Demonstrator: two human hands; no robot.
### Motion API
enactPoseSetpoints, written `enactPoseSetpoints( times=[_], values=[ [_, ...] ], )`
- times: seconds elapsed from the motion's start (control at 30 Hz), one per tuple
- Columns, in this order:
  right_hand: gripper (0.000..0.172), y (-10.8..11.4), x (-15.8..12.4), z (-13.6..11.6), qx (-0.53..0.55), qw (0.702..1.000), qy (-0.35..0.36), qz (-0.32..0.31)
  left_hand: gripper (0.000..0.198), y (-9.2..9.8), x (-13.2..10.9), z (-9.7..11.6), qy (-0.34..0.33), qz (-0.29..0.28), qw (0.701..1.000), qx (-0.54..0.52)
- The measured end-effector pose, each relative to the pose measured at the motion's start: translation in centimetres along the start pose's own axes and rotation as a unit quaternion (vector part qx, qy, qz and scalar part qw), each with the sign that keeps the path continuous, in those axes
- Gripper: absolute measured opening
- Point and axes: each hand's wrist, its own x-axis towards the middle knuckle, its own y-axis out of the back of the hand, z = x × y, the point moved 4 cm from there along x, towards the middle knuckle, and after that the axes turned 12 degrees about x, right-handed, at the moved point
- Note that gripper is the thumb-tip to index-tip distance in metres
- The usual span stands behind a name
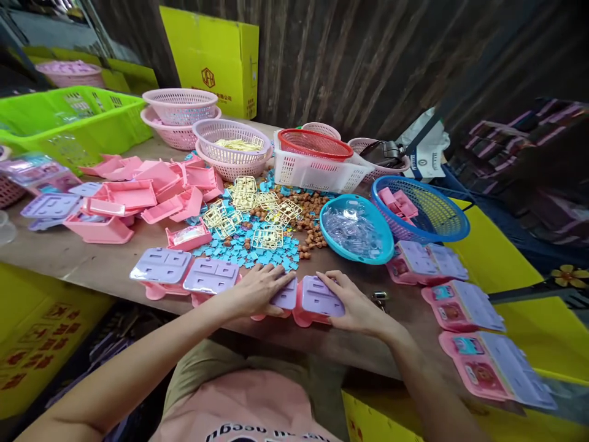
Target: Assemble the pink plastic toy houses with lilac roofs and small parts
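A row of small pink plastic toy boxes with lilac lids lies along the table's front edge. My left hand (260,290) is closed over one lilac-lidded box (286,296), covering much of its lid. My right hand (352,302) grips the right side of the neighbouring box (317,298), fingers at its far edge and thumb nearer me. These two boxes sit side by side. Further left are two more boxes, one with a glossy lilac lid (161,265) and another lidded box (211,275). Just behind my hands spreads a pile of small blue pieces (230,248).
Cream frames (268,237) and brown pieces (313,230) lie among the blue ones. Pink trays (133,193) are heaped at left. A turquoise basin (326,236) holds clear plastic parts. Finished-looking boxes (478,307) line the right edge. Baskets (179,101) and a green crate (105,126) stand behind.
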Motion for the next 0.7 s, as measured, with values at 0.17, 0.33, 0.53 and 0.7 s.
enactPoseSetpoints(
  times=[0.17,0.33,0.53,0.7],
  values=[
    [0.083,-0.7,0.0,0.0,-0.025,1.000,-0.007,0.005,0.075,-0.5,0.4,1.1,0.027,-0.013,1.000,0.003],
    [0.085,-2.1,0.3,-0.7,-0.135,0.989,-0.031,0.056,0.084,-2.1,0.7,2.9,0.113,0.001,0.993,0.041],
    [0.077,-2.8,0.7,-1.3,-0.197,0.977,-0.056,0.049,0.071,-2.7,0.9,3.5,0.142,0.033,0.989,0.021],
    [0.072,-3.0,0.9,-1.1,-0.200,0.976,-0.054,0.064,0.072,-2.2,0.7,3.2,0.141,0.028,0.990,0.000]
  ],
)
